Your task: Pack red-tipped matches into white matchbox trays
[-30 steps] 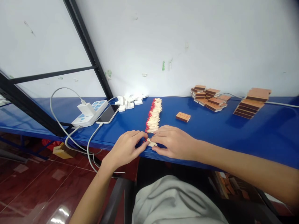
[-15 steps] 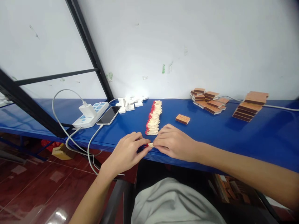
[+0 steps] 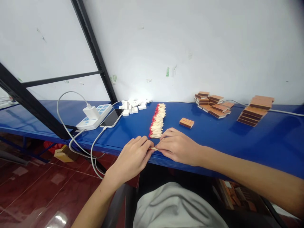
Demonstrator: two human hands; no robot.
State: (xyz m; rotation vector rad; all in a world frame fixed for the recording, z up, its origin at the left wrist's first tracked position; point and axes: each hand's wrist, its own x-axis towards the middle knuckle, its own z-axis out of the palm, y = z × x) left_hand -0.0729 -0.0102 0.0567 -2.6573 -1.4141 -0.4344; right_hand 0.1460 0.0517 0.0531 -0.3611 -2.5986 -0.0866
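Note:
Near the front edge of the blue table, my left hand (image 3: 136, 155) and my right hand (image 3: 178, 146) meet over a few matches (image 3: 154, 148). The left thumb and fingers pinch the red-headed end, covering most of it. The right fingertips close on the pale stick end. Just beyond my hands, a long row of matches (image 3: 157, 122) lies side by side, red heads to the left. A single orange matchbox (image 3: 186, 123) lies right of that row, apart from my hands.
White inner trays (image 3: 134, 107) are heaped by the wall. Matchboxes lie in a loose pile (image 3: 212, 104) and a leaning stack (image 3: 255, 110) at the right. A phone (image 3: 112, 118), a power strip (image 3: 95, 117) and white cables occupy the left, beside a black metal frame (image 3: 91, 41).
My left fingers have closed further over the matches' heads, so less of the matches shows between my hands. The right hand has barely moved. The view has shifted slightly.

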